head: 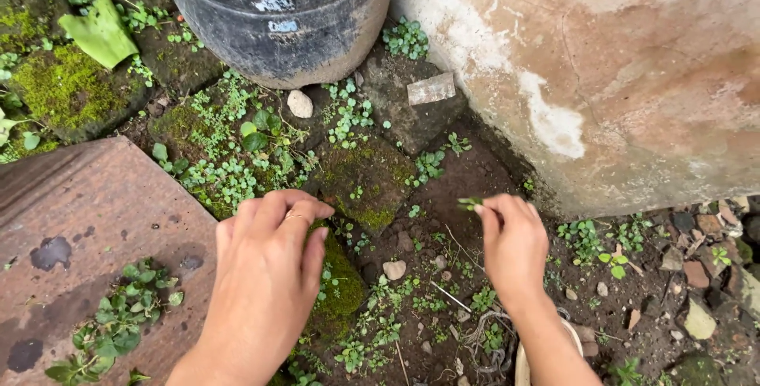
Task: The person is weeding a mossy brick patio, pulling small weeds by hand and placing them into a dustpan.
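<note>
My left hand [269, 263] reaches down over a mossy stone [342, 281], fingers loosely apart, with a ring on one finger and nothing visibly held. My right hand [513, 239] hovers over dark bare soil [467, 176] and pinches a small green weed sprig [469, 203] between thumb and forefinger. Small round-leaved weeds [229, 172] grow thickly just beyond my left hand, among mossy stones [366, 176].
A pile of pulled weeds [119, 323] lies on a reddish paving slab [95, 220] at the left. A dark ribbed barrel [277, 14] stands at the back. A stained plaster wall [609, 69] rises on the right. Pebbles and rubble [697, 275] scatter along its foot.
</note>
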